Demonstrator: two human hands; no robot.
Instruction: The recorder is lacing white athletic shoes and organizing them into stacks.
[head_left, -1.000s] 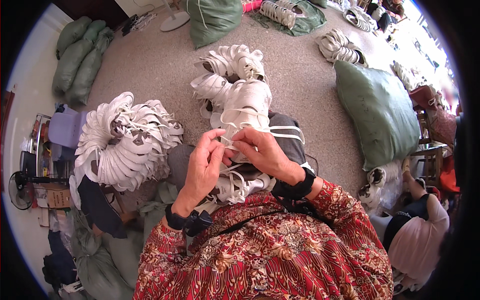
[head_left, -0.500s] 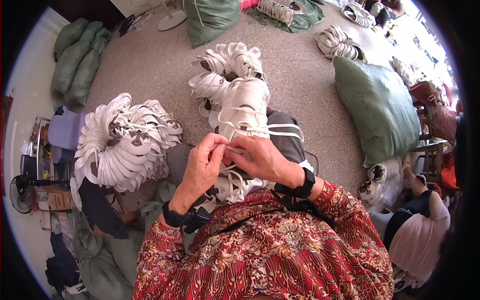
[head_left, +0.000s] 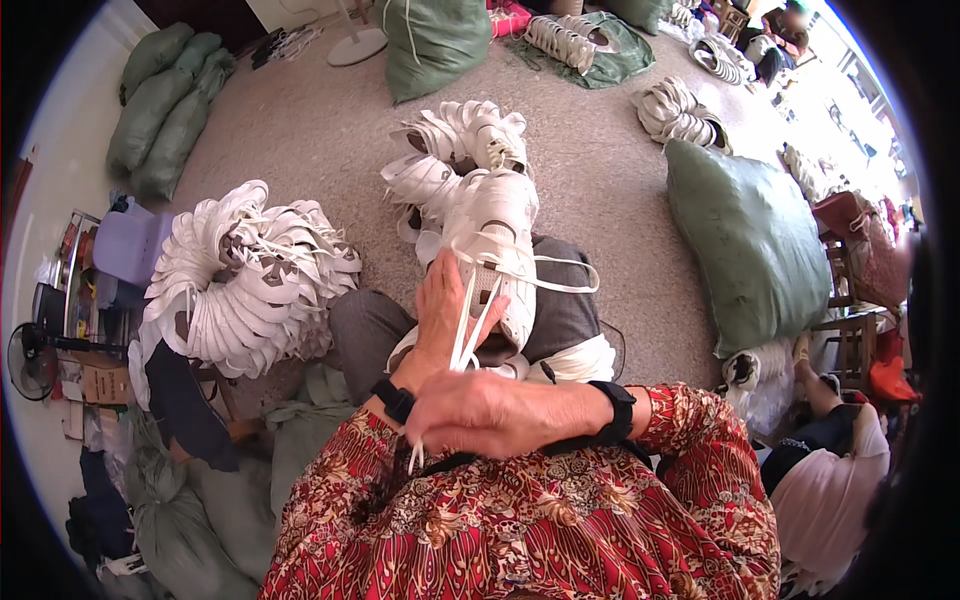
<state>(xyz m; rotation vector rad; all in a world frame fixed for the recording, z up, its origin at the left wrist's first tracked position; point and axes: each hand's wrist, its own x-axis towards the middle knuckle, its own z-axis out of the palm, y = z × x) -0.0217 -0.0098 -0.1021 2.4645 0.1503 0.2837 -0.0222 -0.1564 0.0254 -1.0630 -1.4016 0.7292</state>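
Observation:
A white shoe upper (head_left: 493,205) with a white lace rests across my lap, its lace looped at the throat. My left hand (head_left: 436,318) lies against its near left part, fingers stretched out and thumb apart. Two lace strands (head_left: 470,320) run between that thumb and the fingers down to my right hand (head_left: 490,408). The right hand is closed on the lace near my waist, slightly blurred, with the lace ends hanging below it. One loop of lace sticks out to the right of the upper. A curved row of nested white uppers (head_left: 465,128) lies just beyond.
At my left stands a big pile of nested white uppers (head_left: 255,290). Green sacks lie at the far left, with another green sack (head_left: 430,50) ahead and a large one (head_left: 750,245) at the right. A fan (head_left: 32,362) stands far left. Another person (head_left: 830,480) sits at lower right.
My hands were pinched together over the lace at the shoe's near end. Now the left lies on the upper with its fingers stretched, and the right has drawn the lace back toward my waist.

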